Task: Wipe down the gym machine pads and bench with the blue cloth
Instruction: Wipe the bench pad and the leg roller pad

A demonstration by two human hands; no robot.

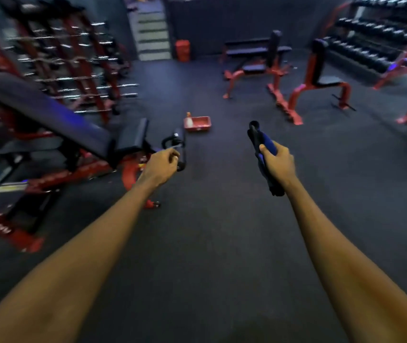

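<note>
My right hand grips the blue cloth together with a long black handle-like object that sticks out above and below the fist. My left hand is curled around a black grip attachment with a loop on it. Both hands are held out over the dark floor. At the left stands an inclined bench with a long black pad, a red frame and a small black seat pad, just left of my left hand. The view is blurred.
A red tray with a bottle lies on the floor ahead. Two red-framed benches stand farther back. A barbell rack lines the left side, a dumbbell rack the right. Stairs and a red bin are at the back.
</note>
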